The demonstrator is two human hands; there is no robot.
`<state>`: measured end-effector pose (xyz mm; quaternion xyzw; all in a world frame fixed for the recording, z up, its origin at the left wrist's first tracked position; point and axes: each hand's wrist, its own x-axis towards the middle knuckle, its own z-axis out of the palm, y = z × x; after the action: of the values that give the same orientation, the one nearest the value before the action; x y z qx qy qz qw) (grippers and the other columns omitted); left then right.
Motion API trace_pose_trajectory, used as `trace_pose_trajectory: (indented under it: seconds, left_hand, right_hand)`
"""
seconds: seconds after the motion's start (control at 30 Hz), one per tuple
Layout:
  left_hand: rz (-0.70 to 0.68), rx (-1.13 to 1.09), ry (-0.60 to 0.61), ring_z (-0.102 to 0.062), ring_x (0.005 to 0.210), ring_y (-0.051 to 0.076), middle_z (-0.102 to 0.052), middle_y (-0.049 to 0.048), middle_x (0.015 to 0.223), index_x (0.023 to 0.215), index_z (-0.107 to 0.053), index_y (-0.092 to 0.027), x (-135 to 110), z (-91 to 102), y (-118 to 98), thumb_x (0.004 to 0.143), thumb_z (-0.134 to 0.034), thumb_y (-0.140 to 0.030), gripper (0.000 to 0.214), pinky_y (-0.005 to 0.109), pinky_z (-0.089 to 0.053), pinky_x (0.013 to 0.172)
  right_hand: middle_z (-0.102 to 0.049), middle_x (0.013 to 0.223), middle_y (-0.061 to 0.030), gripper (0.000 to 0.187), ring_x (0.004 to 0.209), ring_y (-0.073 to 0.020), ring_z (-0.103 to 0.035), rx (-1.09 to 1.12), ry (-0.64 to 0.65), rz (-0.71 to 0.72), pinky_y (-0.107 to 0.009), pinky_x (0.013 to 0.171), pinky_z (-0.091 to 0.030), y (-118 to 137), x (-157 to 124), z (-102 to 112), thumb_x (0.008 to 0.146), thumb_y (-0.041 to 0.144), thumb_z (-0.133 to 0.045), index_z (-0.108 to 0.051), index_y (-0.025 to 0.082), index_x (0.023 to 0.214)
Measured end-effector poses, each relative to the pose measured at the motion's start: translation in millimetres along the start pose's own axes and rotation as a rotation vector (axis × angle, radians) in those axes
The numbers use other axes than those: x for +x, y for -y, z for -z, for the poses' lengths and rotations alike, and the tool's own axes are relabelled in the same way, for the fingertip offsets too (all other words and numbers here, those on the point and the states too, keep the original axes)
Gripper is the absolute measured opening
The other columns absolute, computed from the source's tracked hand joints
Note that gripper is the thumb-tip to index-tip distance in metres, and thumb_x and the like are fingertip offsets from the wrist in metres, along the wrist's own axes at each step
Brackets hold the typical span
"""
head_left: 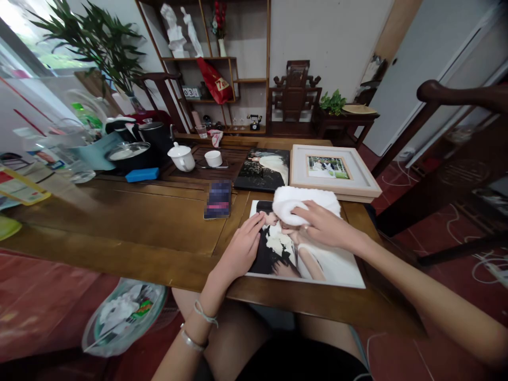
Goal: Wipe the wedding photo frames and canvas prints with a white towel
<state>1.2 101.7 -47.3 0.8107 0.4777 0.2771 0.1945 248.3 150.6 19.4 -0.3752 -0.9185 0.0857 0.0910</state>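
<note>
A large wedding photo panel point(325, 259) lies flat near the front edge of the wooden table. My left hand point(242, 246) rests on its left side with fingers stretched out over the dark part of the picture. In my right hand point(323, 225) is a white cloth point(305, 201), bunched under the fingers and pressed onto the upper part of the panel. The cloth covers some of the panel's top edge. Behind it lie a dark photo panel point(264, 166) and a framed photo point(331, 168) with a pale wooden frame.
A phone point(218, 199) lies left of the panel. Farther back are a white teapot point(182, 157), a small white cup point(213, 158), a blue sponge point(142, 174) and a lidded pan point(129, 152). A waste bin point(159, 301) stands below the table's front edge; a wooden chair point(436, 164) is on the right.
</note>
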Motion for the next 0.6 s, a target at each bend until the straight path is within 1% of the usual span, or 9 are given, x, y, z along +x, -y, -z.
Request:
trace_pose_trajectory:
  seconds: [0.1, 0.17, 0.2, 0.23, 0.3, 0.37, 0.47, 0.53, 0.6]
  left_hand:
    - [0.019, -0.003, 0.011, -0.027, 0.142, 0.02, -0.034, 0.0073, 0.152, 0.144, -0.035, -0.02, 0.6, 1.3, -1.7, 0.098, -0.027, -0.021, 0.047, 0.047, -0.025, 0.117]
    - [0.024, -0.004, 0.009, -0.028, 0.142, 0.02, -0.034, 0.0075, 0.152, 0.143, -0.036, -0.021, 1.1, 1.3, -1.9, 0.098, -0.027, -0.022, 0.046, 0.047, -0.026, 0.117]
    - [0.026, -0.002, 0.008, -0.028, 0.142, 0.021, -0.034, 0.0075, 0.152, 0.143, -0.036, -0.021, 1.3, 1.1, -1.8, 0.098, -0.027, -0.022, 0.046, 0.047, -0.026, 0.117]
    - [0.026, 0.0, 0.009, -0.028, 0.142, 0.02, -0.034, 0.0074, 0.152, 0.143, -0.036, -0.021, 1.4, 0.9, -1.6, 0.098, -0.027, -0.022, 0.046, 0.047, -0.026, 0.117]
    - [0.026, 0.005, 0.011, -0.028, 0.142, 0.02, -0.034, 0.0073, 0.152, 0.144, -0.035, -0.021, 1.4, 0.5, -1.3, 0.098, -0.026, -0.022, 0.047, 0.047, -0.026, 0.117]
    - [0.019, 0.011, 0.01, -0.028, 0.142, 0.02, -0.034, 0.0074, 0.152, 0.144, -0.034, -0.022, 1.2, 0.2, -1.1, 0.098, -0.026, -0.022, 0.047, 0.047, -0.026, 0.117]
    - [0.002, 0.018, 0.006, -0.026, 0.143, 0.02, -0.034, 0.0074, 0.152, 0.144, -0.035, -0.022, 1.0, 0.2, -1.0, 0.098, -0.026, -0.022, 0.046, 0.046, -0.026, 0.117]
    - [0.0, 0.016, 0.007, -0.026, 0.143, 0.019, -0.033, 0.0072, 0.153, 0.144, -0.035, -0.022, 1.0, 0.4, -1.0, 0.098, -0.027, -0.022, 0.046, 0.046, -0.025, 0.117]
    - [0.005, 0.007, 0.008, -0.026, 0.143, 0.02, -0.033, 0.0072, 0.153, 0.144, -0.034, -0.023, 1.1, 0.7, -1.0, 0.098, -0.027, -0.023, 0.046, 0.046, -0.025, 0.117]
  right_hand:
    - [-0.056, 0.116, -0.0127, 0.046, 0.114, -0.0311, -0.048, -0.033, 0.027, -0.062, -0.045, 0.09, -0.042, -22.5, -30.2, 5.5, 0.073, 0.007, -0.039, -0.054, 0.02, 0.115]
    - [-0.053, 0.127, -0.0147, 0.045, 0.124, -0.0332, -0.043, -0.042, 0.057, -0.119, -0.05, 0.095, -0.041, -26.5, -45.1, 7.6, 0.076, 0.008, -0.039, -0.054, 0.019, 0.117]
    - [-0.049, 0.133, -0.0158, 0.045, 0.129, -0.0341, -0.039, -0.04, 0.075, -0.146, -0.052, 0.097, -0.039, -22.8, -51.9, 8.2, 0.076, 0.008, -0.039, -0.054, 0.019, 0.117]
    - [-0.045, 0.139, -0.0166, 0.046, 0.133, -0.0347, -0.035, -0.033, 0.095, -0.165, -0.054, 0.1, -0.037, -15.1, -59.0, 8.6, 0.076, 0.008, -0.039, -0.054, 0.018, 0.118]
    - [-0.038, 0.147, -0.0156, 0.049, 0.139, -0.0347, -0.024, -0.001, 0.151, -0.162, -0.058, 0.105, -0.031, 11.1, -74.9, 9.7, 0.074, 0.005, -0.041, -0.056, 0.019, 0.118]
    - [-0.035, 0.15, -0.0117, 0.054, 0.142, -0.0332, -0.015, 0.056, 0.232, -0.098, -0.06, 0.109, -0.025, 44.3, -92.0, 12.2, 0.069, 0.002, -0.043, -0.058, 0.022, 0.116]
    - [-0.029, 0.154, -0.0038, 0.057, 0.143, -0.0303, -0.013, 0.155, 0.357, 0.002, -0.058, 0.112, -0.02, 81.9, -110.2, 18.4, 0.063, -0.001, -0.045, -0.063, 0.026, 0.11]
    - [-0.031, 0.153, -0.0036, 0.055, 0.142, -0.0279, -0.016, 0.201, 0.381, 0.034, -0.056, 0.114, -0.016, 86.2, -111.9, 21.6, 0.062, 0.0, -0.047, -0.064, 0.025, 0.108]
    - [-0.037, 0.15, -0.0072, 0.051, 0.142, -0.0279, -0.019, 0.208, 0.343, 0.039, -0.055, 0.115, -0.013, 73.0, -105.0, 22.1, 0.063, 0.003, -0.051, -0.064, 0.023, 0.108]
